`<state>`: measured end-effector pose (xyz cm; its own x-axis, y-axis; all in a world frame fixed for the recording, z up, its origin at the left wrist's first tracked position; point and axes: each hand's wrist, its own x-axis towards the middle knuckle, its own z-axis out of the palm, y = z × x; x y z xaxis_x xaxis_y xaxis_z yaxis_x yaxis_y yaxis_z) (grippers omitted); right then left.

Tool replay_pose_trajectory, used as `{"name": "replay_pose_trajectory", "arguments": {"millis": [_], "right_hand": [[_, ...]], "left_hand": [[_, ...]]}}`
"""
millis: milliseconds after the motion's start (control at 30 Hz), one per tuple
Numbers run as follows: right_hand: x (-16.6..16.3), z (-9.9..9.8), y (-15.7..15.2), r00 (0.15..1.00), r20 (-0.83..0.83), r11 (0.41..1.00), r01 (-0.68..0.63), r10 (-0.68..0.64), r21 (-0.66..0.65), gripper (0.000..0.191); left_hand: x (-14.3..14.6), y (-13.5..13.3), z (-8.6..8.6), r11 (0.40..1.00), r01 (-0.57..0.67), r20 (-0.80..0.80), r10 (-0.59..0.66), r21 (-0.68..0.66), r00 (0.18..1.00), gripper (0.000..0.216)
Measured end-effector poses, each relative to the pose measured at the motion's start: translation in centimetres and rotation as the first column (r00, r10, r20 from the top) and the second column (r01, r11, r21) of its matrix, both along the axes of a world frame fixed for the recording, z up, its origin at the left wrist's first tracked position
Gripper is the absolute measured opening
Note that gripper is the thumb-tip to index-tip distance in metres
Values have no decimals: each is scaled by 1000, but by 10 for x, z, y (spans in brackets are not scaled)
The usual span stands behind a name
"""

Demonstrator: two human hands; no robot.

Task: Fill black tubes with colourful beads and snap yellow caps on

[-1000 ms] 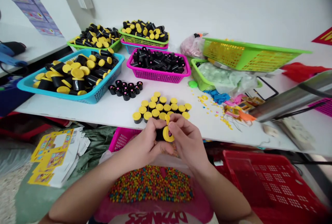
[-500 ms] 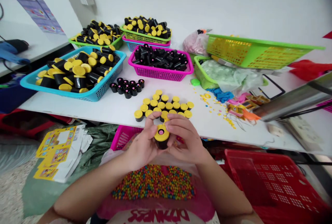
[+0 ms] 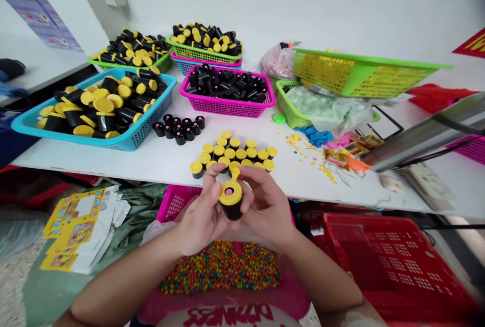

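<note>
Above the lap basket I have a small black container point(image 3: 232, 211) with a yellow ring-shaped cap point(image 3: 231, 198). A pink dot shows in the cap's round opening, and a short yellow tab sticks out at its far side. My left hand point(image 3: 202, 218) is closed around the container's left side. My right hand point(image 3: 267, 208) grips the right side, its index finger curled near the tab. Just beyond stand several black containers with flat yellow lids point(image 3: 240, 154) in rows. Below my wrists, many small coloured balls point(image 3: 223, 269) lie in a plastic-lined pink basket point(image 3: 170, 203).
A blue basket point(image 3: 132, 137) of lidded containers stands left, beside upright black pieces point(image 3: 180, 130). Behind is a magenta basket point(image 3: 227, 107) of black pieces. Green baskets point(image 3: 359, 74), loose yellow bits point(image 3: 328, 173) and a metal post point(image 3: 428, 132) are right; a red crate point(image 3: 397, 266) sits lower right.
My right fingers have lifted off the cap's yellow tab, which now shows more plainly. The container tilts slightly more towards me, and the view has turned a little to the right.
</note>
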<state>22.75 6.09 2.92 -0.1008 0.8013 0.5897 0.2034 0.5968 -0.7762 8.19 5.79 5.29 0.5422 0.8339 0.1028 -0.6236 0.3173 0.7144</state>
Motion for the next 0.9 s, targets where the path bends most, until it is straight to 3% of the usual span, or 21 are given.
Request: {"name": "replay_pose_trajectory", "arguments": {"millis": [167,267,400,500,600,700,767,800,833,900], "right_hand": [[2,10,-3,995,53,982,-91,83,168,50],[4,14,-1,993,70,969,-108,94,222,46],[7,6,4,989,150,920,-42,-18,390,35],[6,0,7,985,145,855,6,-95,518,39],[8,7,7,972,225,868,-50,-72,494,49],[30,22,19,945,314,949,-13,-92,314,68],[63,28,41,909,353,962,146,-222,229,63],[83,28,56,865,386,941,245,-322,234,45],[106,26,73,799,419,900,350,-431,259,28],[149,18,110,655,582,867,455,-482,205,25]], "left_hand": [[-6,-5,-11,997,81,-64,-82,-12,995,36],[-11,-7,-11,990,122,-166,-109,69,980,40],[-15,-6,-10,964,167,-313,-96,206,945,40],[-15,-4,-12,945,155,-373,-38,287,927,40],[-19,2,-4,907,125,-333,18,402,943,36],[-35,14,11,804,-82,-272,292,588,917,37],[-55,26,14,708,-234,-327,560,666,761,46],[-67,32,10,679,-270,-401,657,683,638,52],[-79,38,4,672,-279,-492,711,686,503,58],[-99,48,-14,733,-256,-682,680,630,269,69]]}}
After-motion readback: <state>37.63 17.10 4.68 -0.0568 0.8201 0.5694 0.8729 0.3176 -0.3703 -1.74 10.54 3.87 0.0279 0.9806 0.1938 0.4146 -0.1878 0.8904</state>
